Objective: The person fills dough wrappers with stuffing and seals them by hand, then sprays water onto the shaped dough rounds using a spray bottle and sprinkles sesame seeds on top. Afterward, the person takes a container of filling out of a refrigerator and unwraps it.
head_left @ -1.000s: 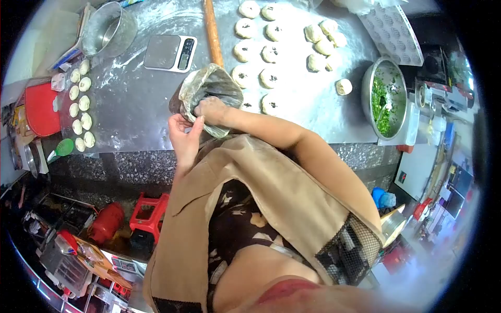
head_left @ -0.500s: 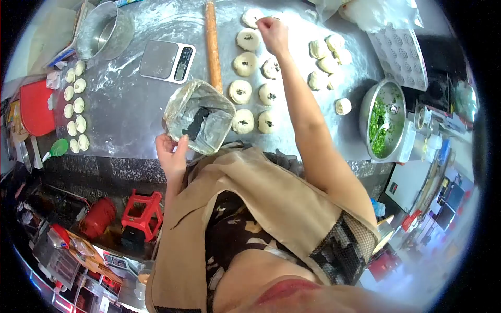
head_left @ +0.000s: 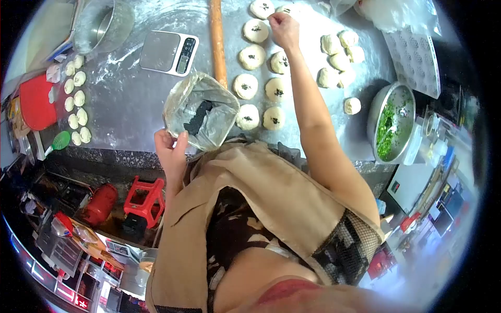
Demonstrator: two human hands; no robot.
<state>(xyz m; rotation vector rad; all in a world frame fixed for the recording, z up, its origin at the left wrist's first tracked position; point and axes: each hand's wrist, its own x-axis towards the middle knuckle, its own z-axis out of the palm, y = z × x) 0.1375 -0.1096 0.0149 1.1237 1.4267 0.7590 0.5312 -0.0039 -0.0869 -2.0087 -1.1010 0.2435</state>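
Note:
My left hand (head_left: 172, 151) grips the near rim of an open plastic bag (head_left: 175, 104), with black sesame-like seeds (head_left: 198, 118) lying inside. At the far side of the table, the fingers of my right hand (head_left: 285, 30) are pinched together beside a flat dough round (head_left: 262, 8). What lies between those fingertips is too small to make out. Nearer to me, more flat rounds (head_left: 255, 31) stand in two columns with black specks at their centres; part of one far round (head_left: 287, 9) is hidden by my right hand.
A rolling pin (head_left: 217, 47) and a digital scale (head_left: 162, 50) lie left of the rounds. Dough lumps (head_left: 339, 61) and a metal bowl (head_left: 371, 117) of chopped greens are on the right. Small dough balls (head_left: 79, 98) line the left edge, near a metal pot (head_left: 117, 31).
The view has shifted slightly. My right hand has drawn back a little from the farthest round, whose dark specks now show plainly. My left hand keeps hold of the bag.

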